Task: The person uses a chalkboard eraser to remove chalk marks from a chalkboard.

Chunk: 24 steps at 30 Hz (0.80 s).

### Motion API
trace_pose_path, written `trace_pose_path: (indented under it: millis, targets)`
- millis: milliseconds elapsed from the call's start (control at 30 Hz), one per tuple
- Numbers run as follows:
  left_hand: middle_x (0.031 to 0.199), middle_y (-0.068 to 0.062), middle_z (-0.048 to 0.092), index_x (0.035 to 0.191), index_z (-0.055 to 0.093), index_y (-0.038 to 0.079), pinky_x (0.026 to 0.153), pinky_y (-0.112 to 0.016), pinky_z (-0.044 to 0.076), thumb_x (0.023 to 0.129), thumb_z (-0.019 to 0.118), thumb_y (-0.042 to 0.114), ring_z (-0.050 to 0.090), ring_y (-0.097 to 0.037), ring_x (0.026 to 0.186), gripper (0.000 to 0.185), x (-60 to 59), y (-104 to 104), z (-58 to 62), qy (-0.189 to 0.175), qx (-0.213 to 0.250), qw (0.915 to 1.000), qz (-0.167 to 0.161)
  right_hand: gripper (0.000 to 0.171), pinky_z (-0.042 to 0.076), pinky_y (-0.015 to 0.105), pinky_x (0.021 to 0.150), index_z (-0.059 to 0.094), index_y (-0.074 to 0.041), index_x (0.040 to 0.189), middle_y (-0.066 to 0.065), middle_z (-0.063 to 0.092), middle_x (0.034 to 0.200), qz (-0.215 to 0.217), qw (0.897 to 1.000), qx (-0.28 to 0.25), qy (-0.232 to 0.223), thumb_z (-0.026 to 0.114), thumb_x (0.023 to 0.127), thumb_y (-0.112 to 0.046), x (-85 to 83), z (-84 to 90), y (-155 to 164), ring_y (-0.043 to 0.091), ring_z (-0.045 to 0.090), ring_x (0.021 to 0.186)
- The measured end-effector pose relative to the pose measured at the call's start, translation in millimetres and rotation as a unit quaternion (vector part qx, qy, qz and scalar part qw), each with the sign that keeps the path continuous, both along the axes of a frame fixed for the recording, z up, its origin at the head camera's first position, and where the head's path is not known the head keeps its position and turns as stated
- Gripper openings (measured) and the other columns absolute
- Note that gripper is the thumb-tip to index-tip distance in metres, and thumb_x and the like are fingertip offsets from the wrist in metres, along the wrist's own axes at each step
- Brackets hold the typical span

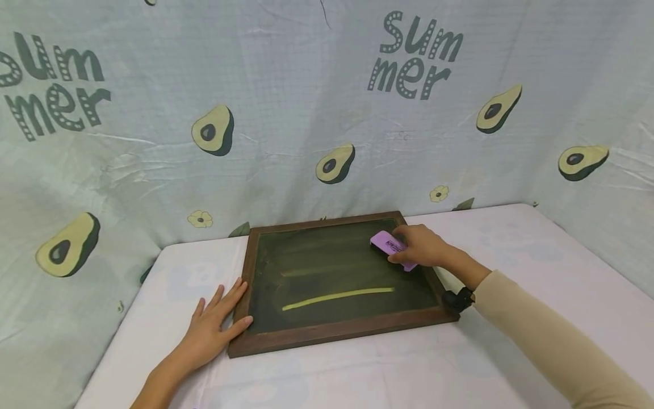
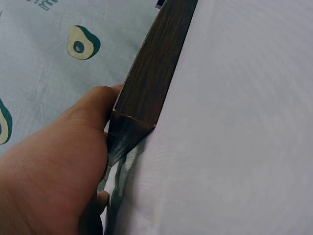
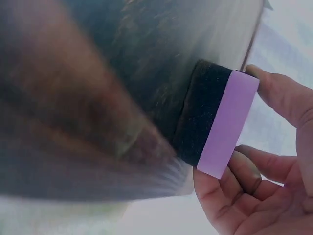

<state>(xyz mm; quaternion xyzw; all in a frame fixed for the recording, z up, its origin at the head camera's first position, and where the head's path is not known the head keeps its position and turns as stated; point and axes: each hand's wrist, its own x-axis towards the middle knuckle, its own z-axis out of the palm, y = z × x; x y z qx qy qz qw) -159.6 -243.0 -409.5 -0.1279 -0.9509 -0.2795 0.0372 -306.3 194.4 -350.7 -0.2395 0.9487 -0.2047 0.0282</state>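
A small chalkboard (image 1: 337, 284) in a brown wooden frame lies on the table, with a thick yellow chalk line (image 1: 337, 297) across its lower part and a fainter smear above that. My right hand (image 1: 421, 245) grips a purple chalkboard eraser (image 1: 388, 243) over the board's upper right. In the right wrist view the eraser (image 3: 215, 120) shows its dark felt side, with thumb and fingers pinching its purple back. My left hand (image 1: 212, 326) rests at the board's left edge, fingers spread and thumb on the wooden frame (image 1: 245, 344). The left wrist view shows that hand against the frame's corner (image 2: 134, 122).
The white-covered table (image 1: 388, 369) extends around the board on its front, left and right. Behind it hangs a pale cloth (image 1: 286, 85) printed with avocados and lettering. A dark wrist strap (image 1: 460, 299) sits on the right wrist, close to the board's right corner.
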Motion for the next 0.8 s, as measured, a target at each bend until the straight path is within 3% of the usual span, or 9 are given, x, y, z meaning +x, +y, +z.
trace_pose_path:
  millis: [300,567,800]
  targets:
    - [0.156,-0.012,0.022,0.152,0.030,0.013,0.104,-0.068,-0.002,0.093,0.058,0.044,0.010,-0.046,0.140,0.072,0.4,-1,-1.2,0.003,0.007,1.0000,-0.001,0.060,0.045,0.031,0.059,0.060,0.008,0.121,0.007,0.065,0.085,-0.012,0.999,-0.040,-0.003,0.079,0.078,-0.028,1.4,-3.1,-4,0.014,0.057,0.065]
    - [0.156,-0.012,0.024,0.151,0.031,0.012,0.103,-0.070,-0.001,0.093,0.059,0.045,0.012,-0.047,0.140,0.072,-0.8,0,0.2,0.002,0.001,1.0000,0.005,0.060,0.045,0.031,0.060,0.063,0.006,0.119,0.010,0.067,0.091,-0.016,1.000,-0.024,0.012,0.080,0.076,-0.032,-0.6,-6.8,-20,0.017,0.055,0.069]
    - [0.156,-0.013,0.024,0.151,0.032,0.012,0.102,-0.070,-0.001,0.092,0.060,0.044,0.012,-0.047,0.140,0.072,-1.1,2,-0.8,0.006,0.005,1.0000,0.005,0.060,0.046,0.029,0.062,0.063,0.003,0.122,0.011,0.068,0.100,0.004,1.000,-0.016,0.007,0.078,0.078,-0.035,0.1,-4.3,-55,0.015,0.056,0.070]
